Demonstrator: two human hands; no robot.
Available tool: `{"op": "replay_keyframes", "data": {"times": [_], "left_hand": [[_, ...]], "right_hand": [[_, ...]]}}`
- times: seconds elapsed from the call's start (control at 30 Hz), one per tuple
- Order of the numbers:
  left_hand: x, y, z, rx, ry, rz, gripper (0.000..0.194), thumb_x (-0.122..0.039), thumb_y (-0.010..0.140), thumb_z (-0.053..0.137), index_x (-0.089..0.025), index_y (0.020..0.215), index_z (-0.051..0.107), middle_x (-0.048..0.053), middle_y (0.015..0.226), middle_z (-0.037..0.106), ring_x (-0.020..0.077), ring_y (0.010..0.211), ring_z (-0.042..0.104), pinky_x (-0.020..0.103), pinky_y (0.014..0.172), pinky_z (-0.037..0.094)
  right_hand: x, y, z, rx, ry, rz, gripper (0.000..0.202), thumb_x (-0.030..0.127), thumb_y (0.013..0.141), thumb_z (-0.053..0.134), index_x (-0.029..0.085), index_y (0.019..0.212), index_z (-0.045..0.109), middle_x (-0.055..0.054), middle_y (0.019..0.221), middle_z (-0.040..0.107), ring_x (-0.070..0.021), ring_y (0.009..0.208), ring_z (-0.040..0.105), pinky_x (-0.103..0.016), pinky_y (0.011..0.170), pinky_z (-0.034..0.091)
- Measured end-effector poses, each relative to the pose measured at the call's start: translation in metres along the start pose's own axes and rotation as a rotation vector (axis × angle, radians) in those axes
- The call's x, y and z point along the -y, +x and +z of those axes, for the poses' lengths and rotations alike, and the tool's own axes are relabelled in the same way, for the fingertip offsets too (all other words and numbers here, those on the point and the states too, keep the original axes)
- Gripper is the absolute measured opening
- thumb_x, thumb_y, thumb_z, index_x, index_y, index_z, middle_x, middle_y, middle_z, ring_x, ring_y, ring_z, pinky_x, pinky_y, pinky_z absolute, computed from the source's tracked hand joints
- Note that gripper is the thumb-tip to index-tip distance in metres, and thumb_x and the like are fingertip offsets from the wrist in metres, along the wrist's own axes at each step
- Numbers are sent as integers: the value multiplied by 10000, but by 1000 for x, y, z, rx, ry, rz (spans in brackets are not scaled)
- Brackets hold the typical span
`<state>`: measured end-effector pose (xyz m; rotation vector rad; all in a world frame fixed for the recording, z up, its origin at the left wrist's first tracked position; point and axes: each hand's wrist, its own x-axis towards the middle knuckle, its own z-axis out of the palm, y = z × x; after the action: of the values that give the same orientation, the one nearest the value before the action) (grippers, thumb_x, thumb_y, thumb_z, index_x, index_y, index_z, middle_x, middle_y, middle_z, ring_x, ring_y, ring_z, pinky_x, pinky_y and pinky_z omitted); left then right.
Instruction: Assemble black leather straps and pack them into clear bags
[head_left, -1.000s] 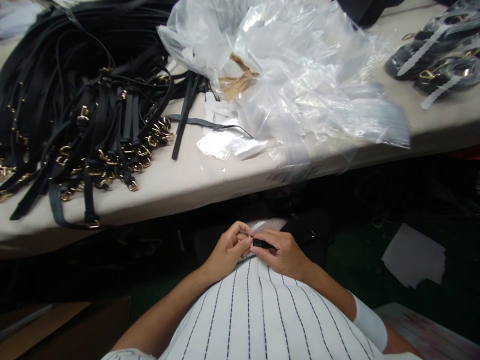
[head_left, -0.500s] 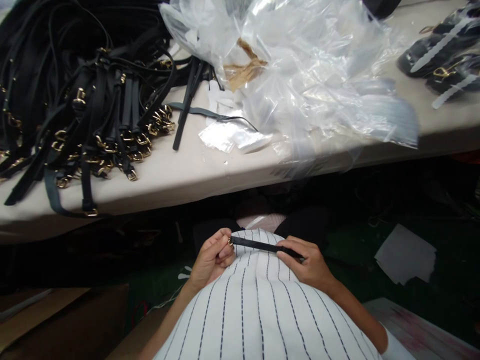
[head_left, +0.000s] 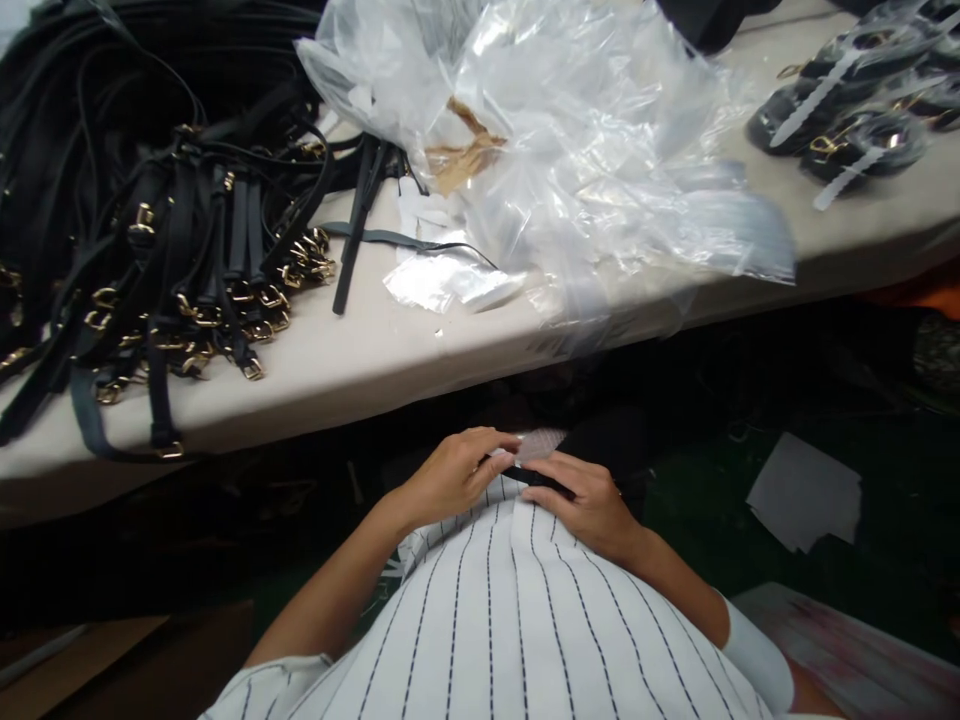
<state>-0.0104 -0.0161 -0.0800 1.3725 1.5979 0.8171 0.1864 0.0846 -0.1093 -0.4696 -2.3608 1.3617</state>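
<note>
Low in front of the body, below the edge of the worktop (head_left: 390, 355), holding a black strap (head_left: 536, 480) crosswise over the lap, just above a white shirt (head_left: 499, 620) with dark dashed stripes. With the right hand (head_left: 585, 495), gripping the strap's right part: pinching it between fingers on the far side and thumb on the near side. With the left hand (head_left: 465, 472), bending thumb and fingertips close together at the strap's left end; being unable to tell pinching from merely touching there, with the end hidden. Showing only a small dark stretch of strap between both hands. Wearing a white sleeve (head_left: 757, 650) on the right arm.

Facing, on the worktop's left, a large heap of black straps (head_left: 202, 220) with gold buckles (head_left: 307, 258) clustering toward the near edge. Seeing, just right of that heap, a loose strip (head_left: 349, 260) pointing nearwards and shiny white packets (head_left: 431, 275). Farther right, seeing a crumpled mass of clear plastic bags (head_left: 600, 150) with a brown scrap (head_left: 465, 155) near its left side. At far right, spotting plastic-wrapped black coils (head_left: 829, 162) bearing toothed white strips (head_left: 816, 98). Down on the dark green floor, noting a pale sheet (head_left: 806, 492) at right and cardboard (head_left: 97, 645) at lower left.
</note>
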Motion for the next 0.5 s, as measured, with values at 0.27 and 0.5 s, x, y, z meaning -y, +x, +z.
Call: {"op": "replay_keyframes", "data": {"times": [0.27, 0.5], "left_hand": [[9, 4, 23, 30, -520, -263, 297, -377, 861, 597, -185, 1066, 693, 46, 879, 694, 135, 710, 570, 239, 646, 445], [21, -10, 3, -48, -600, -420, 303, -369, 736, 742, -168, 961, 721, -4, 664, 601, 105, 601, 511, 217, 579, 399]], "right_hand": [[14, -10, -14, -177, -46, -138, 410, 156, 815, 696, 203, 1217, 631, -89, 1069, 700, -223, 988, 657, -369, 855, 577], [-17, -24, -60, -750, -33, 289, 218, 239, 904, 559, 213, 1082, 683, -96, 1062, 664, -236, 955, 653, -416, 865, 555]]}}
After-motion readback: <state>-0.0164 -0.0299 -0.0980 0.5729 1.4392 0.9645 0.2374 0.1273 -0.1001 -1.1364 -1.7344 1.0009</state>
